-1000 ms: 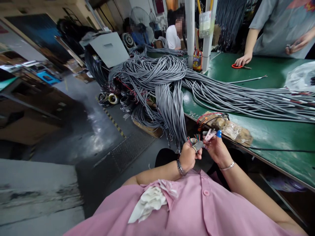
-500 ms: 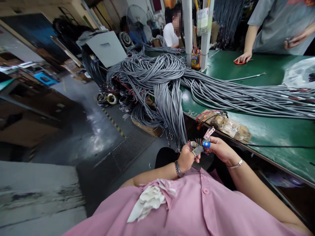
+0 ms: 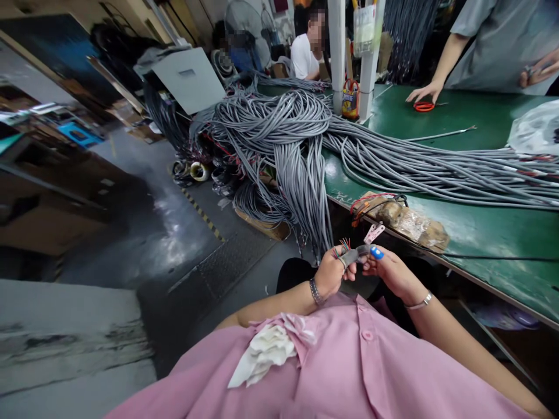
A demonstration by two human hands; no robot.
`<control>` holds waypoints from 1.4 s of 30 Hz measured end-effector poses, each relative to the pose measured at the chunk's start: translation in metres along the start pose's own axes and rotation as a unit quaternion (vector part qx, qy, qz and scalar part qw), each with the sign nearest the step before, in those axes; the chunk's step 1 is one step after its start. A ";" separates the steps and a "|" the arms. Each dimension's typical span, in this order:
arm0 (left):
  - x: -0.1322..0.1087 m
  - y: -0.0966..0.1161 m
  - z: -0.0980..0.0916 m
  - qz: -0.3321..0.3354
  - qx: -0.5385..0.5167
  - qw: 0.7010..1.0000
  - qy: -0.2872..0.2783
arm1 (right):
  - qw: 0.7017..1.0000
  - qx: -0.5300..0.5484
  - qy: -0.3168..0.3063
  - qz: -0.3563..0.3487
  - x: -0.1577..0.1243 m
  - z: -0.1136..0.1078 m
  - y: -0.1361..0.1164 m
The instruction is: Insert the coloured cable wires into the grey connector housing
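Note:
My left hand is closed around a small bundle of thin coloured wires, whose red, green and dark ends fan out above the fingers. Its thumb side looks wrapped in something grey. Close beside it, my right hand has its fingers pinched together, with a blue cover on the thumb. Another grey, curved part bridges the two hands; whether it is a covered finger or cable I cannot tell. What the right fingertips grip is hidden. A pink clip stands just beyond them, by the table edge.
Grey cables lie heaped over the green table and hang off its left end. A tape-wrapped block sits at the near edge. Across the table, a co-worker's hand is by red-handled scissors. A white post rises behind the cables.
My right hand has shifted slightly right, its blue-covered thumb turning outward. The wire ends sit a little higher and further left. The co-worker's hand has lifted off the scissors.

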State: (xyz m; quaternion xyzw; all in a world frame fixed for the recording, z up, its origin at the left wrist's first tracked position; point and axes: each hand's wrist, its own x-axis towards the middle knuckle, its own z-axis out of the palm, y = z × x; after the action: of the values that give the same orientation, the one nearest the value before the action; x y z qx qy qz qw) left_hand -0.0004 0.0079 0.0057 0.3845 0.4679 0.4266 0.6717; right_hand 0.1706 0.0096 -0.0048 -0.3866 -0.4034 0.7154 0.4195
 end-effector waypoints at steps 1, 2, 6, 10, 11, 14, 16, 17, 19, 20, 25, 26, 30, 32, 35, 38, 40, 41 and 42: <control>0.000 -0.001 0.001 -0.001 -0.008 1.000 0.004 | 1.000 0.015 0.003 0.000 -0.002 0.000 0.003; 0.001 -0.003 0.002 -0.004 -0.012 1.000 0.007 | 1.000 0.015 0.011 -0.009 -0.005 0.002 0.006; -0.001 -0.008 0.006 -0.010 -0.002 1.000 -0.002 | 0.988 -0.077 0.105 -0.087 -0.009 0.014 0.013; -0.002 -0.009 0.005 -0.010 0.009 1.000 -0.016 | 0.983 -0.084 0.114 -0.115 -0.006 0.017 0.012; -0.002 -0.008 0.004 -0.013 0.012 0.999 -0.031 | 0.985 -0.080 0.106 -0.112 -0.006 0.016 0.011; -0.004 -0.007 -0.002 -0.041 0.020 0.994 -0.096 | 0.991 -0.063 0.079 -0.093 -0.007 0.013 0.007; -0.006 -0.008 -0.005 -0.060 0.037 0.989 -0.128 | 0.994 -0.057 0.055 -0.077 -0.008 0.013 0.003; -0.006 -0.008 -0.006 -0.063 0.047 0.988 -0.135 | 0.995 -0.056 0.043 -0.071 -0.008 0.013 0.002; -0.007 -0.008 -0.006 -0.056 0.059 0.988 -0.134 | 0.996 -0.057 0.030 -0.064 -0.006 0.014 0.001; -0.007 -0.009 -0.006 -0.050 0.058 0.989 -0.128 | 0.996 -0.054 0.031 -0.061 -0.004 0.015 0.001; -0.008 -0.008 -0.003 -0.026 0.008 0.996 -0.082 | 0.995 0.050 0.071 -0.038 0.005 0.014 0.013; -0.008 -0.008 -0.003 -0.022 0.000 0.997 -0.074 | 0.993 0.079 0.085 -0.031 0.005 0.012 0.015; -0.006 -0.009 -0.005 -0.012 -0.023 0.999 -0.036 | 0.983 0.151 0.106 0.010 -0.002 0.006 0.021; -0.005 -0.010 -0.006 -0.013 -0.029 0.999 -0.023 | 0.987 0.142 0.074 0.024 -0.008 0.007 0.022; -0.004 -0.011 -0.004 -0.010 -0.022 0.999 -0.022 | 0.996 0.072 0.054 -0.004 -0.013 0.014 0.020; -0.005 -0.012 -0.001 -0.013 0.003 1.000 -0.027 | 0.995 -0.012 0.086 -0.050 -0.011 0.021 0.017; -0.006 -0.012 0.000 -0.013 0.019 0.999 -0.027 | 0.992 -0.044 0.103 -0.064 -0.008 0.024 0.015; -0.006 -0.013 0.000 -0.012 0.025 0.999 -0.026 | 0.991 -0.050 0.107 -0.066 -0.006 0.025 0.014; -0.006 -0.013 0.000 -0.011 0.030 0.999 -0.024 | 0.991 -0.051 0.108 -0.065 -0.005 0.025 0.014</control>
State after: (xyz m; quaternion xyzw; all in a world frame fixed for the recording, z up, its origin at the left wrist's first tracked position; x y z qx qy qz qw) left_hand 0.0010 -0.0025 -0.0047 0.4096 0.4680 0.3960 0.6756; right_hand 0.1458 -0.0061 -0.0070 -0.4554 -0.4162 0.6190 0.4861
